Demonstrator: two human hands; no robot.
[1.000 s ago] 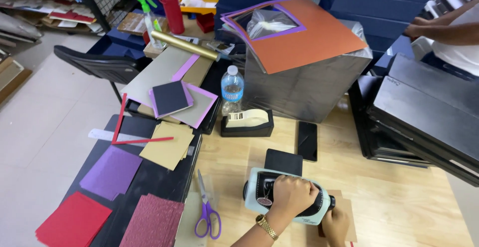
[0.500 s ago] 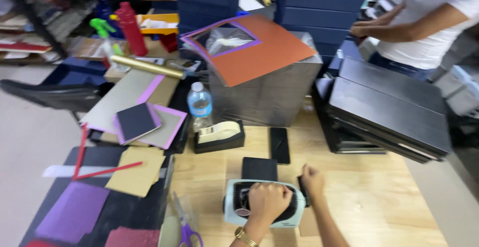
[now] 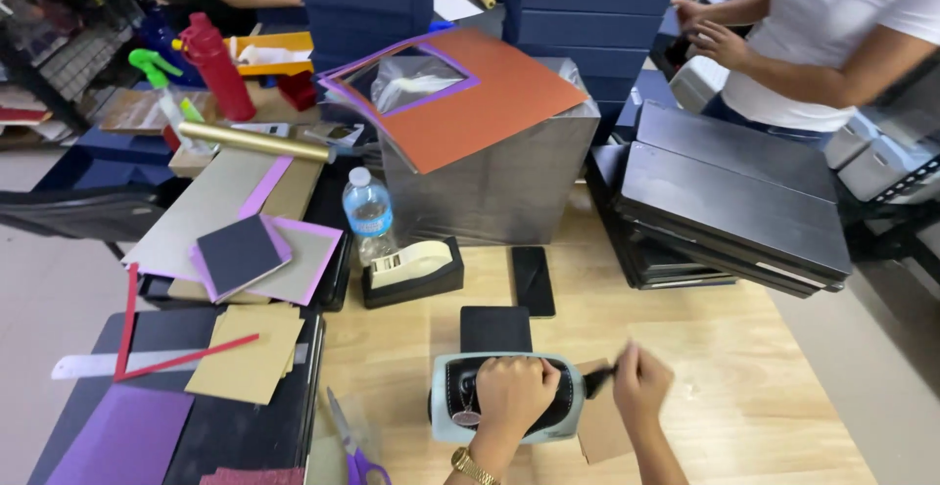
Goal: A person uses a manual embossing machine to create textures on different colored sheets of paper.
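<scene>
Your hands work a pale green punch machine [image 3: 509, 412] at the table's [image 3: 744, 348] near edge.

Your left hand [image 3: 514, 397] is clamped over the machine's top handle; your right hand [image 3: 641, 382], at its 3 o'clock, pinches a brown card piece [image 3: 599, 426] poking out there. A black phone [image 3: 533, 280] lies at 12 o'clock.
</scene>
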